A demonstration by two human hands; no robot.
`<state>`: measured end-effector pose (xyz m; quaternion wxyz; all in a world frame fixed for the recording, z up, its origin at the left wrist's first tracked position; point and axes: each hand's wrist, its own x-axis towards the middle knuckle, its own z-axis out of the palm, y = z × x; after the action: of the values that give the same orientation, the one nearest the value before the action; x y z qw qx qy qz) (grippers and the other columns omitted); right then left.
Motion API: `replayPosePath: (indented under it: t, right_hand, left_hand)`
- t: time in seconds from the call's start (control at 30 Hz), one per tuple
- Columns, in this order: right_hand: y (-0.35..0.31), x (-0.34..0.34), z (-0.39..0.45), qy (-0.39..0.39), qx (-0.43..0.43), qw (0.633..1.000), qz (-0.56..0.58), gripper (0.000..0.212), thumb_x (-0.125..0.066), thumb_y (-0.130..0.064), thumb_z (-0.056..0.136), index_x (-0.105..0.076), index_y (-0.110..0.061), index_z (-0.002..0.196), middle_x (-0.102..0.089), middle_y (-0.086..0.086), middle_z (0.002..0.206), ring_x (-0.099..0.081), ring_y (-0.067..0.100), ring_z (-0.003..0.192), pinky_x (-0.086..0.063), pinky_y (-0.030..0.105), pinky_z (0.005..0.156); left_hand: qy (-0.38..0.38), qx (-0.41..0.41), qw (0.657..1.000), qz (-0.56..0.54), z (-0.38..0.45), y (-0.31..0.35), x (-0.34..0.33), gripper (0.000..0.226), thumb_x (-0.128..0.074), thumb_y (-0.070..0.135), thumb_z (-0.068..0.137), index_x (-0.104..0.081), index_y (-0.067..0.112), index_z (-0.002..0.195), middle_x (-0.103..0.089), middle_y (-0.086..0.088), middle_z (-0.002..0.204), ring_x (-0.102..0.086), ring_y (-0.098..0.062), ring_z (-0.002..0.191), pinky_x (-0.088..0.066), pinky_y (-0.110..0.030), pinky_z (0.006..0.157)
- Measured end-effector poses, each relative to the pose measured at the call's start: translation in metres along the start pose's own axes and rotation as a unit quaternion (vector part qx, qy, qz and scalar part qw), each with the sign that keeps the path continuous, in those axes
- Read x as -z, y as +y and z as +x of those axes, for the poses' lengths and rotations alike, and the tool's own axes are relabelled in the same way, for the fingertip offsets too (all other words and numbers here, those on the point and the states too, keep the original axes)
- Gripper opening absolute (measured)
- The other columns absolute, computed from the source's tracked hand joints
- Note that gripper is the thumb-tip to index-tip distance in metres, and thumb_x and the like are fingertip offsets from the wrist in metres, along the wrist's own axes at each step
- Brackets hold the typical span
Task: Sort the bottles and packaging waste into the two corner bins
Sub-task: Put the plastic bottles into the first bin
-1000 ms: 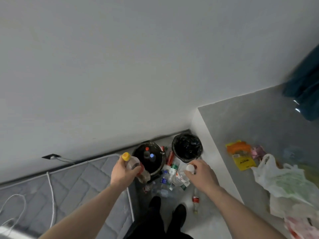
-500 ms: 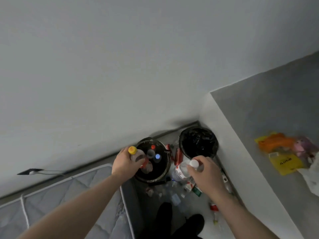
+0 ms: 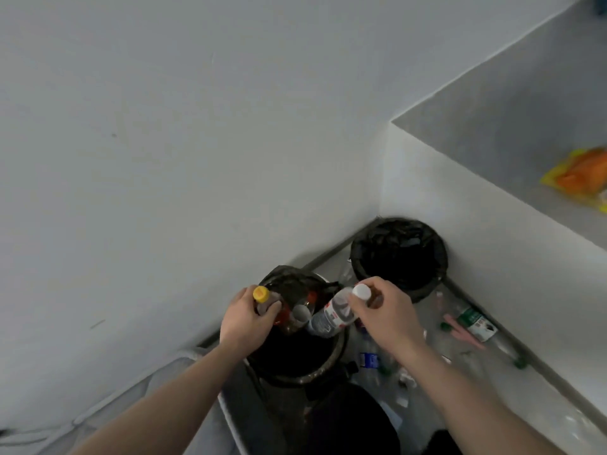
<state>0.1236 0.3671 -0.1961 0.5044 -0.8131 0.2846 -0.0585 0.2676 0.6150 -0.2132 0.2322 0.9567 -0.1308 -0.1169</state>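
We hold two bottles over the near bin (image 3: 328, 372): the left hand (image 3: 244, 318) grips the yellow-capped bottle (image 3: 272, 307), the right hand (image 3: 381, 310) the white-capped bottle (image 3: 331, 315). Both slant cap-up, bases toward the opening directly beneath.
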Motion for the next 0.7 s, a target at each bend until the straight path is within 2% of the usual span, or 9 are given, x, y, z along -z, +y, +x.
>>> replayPosePath:
  t: [0.1,0.2,0.33,0.4,0.47,0.53,0.7]
  right_hand:
    - [0.005,-0.021,-0.018,0.058,0.006,0.998,0.02,0.013,-0.074,-0.044,0.084,-0.065,-0.034,0.086,-0.068,-0.015,0.085,-0.063,-0.001,0.078,-0.05,0.02,0.063]
    - [-0.007,-0.032,-0.039,0.084,0.014,0.996,0.037,0.01,-0.076,-0.037,0.085,-0.067,-0.033,0.087,-0.07,-0.015,0.083,-0.064,0.0,0.08,-0.048,0.014,0.063]
    - [-0.022,-0.037,-0.058,0.053,0.022,0.998,0.004,0.01,-0.077,-0.038,0.084,-0.068,-0.035,0.088,-0.069,-0.019,0.081,-0.064,-0.001,0.079,-0.048,0.013,0.062]
    - [-0.027,-0.034,-0.051,0.054,0.018,0.998,-0.003,0.009,-0.077,-0.038,0.084,-0.069,-0.037,0.088,-0.068,-0.022,0.081,-0.064,-0.004,0.078,-0.047,0.012,0.061]
    - [-0.03,-0.033,-0.041,0.055,0.011,0.998,-0.008,0.009,-0.077,-0.04,0.084,-0.069,-0.038,0.089,-0.067,-0.025,0.082,-0.063,-0.005,0.079,-0.048,0.016,0.062]
    - [-0.03,-0.037,-0.033,0.041,-0.009,0.999,-0.015,0.011,-0.078,-0.041,0.082,-0.069,-0.039,0.089,-0.068,-0.022,0.081,-0.063,-0.006,0.078,-0.048,0.02,0.064]
    - [-0.024,-0.058,-0.013,-0.027,-0.024,0.999,-0.033,0.01,-0.077,-0.04,0.083,-0.07,-0.037,0.089,-0.07,-0.015,0.081,-0.065,0.0,0.077,-0.048,0.018,0.062]
  left_hand:
    - [0.003,-0.055,0.998,-0.005,0.006,-0.018,-0.014,0.026,-0.07,0.051,0.082,-0.058,0.031,0.093,-0.06,0.008,0.094,-0.062,-0.022,0.096,-0.049,-0.034,0.082]
    - [-0.013,-0.05,0.999,-0.003,-0.005,-0.037,-0.016,0.03,-0.069,0.052,0.081,-0.059,0.031,0.099,-0.062,0.004,0.099,-0.062,-0.025,0.098,-0.051,-0.036,0.085]
    - [-0.022,-0.06,0.998,-0.004,-0.013,-0.048,-0.017,0.026,-0.069,0.044,0.077,-0.061,0.03,0.096,-0.067,0.005,0.097,-0.065,-0.023,0.092,-0.053,-0.036,0.079]
    - [-0.023,-0.07,0.997,-0.002,-0.003,-0.04,-0.018,0.022,-0.07,0.036,0.078,-0.063,0.026,0.096,-0.07,0.002,0.097,-0.065,-0.026,0.093,-0.052,-0.035,0.079]
    - [-0.037,-0.061,0.997,0.011,0.007,-0.037,-0.02,0.019,-0.069,0.027,0.078,-0.065,0.024,0.097,-0.07,-0.002,0.1,-0.065,-0.028,0.096,-0.052,-0.034,0.081]
    - [-0.058,-0.044,0.997,0.025,0.013,-0.04,-0.025,0.023,-0.067,0.021,0.078,-0.066,0.022,0.101,-0.069,-0.004,0.103,-0.064,-0.029,0.099,-0.051,-0.034,0.083]
    - [-0.084,-0.012,0.995,0.053,0.03,-0.051,-0.043,0.028,-0.063,0.018,0.076,-0.07,0.023,0.103,-0.072,-0.003,0.103,-0.065,-0.03,0.102,-0.053,-0.034,0.087]
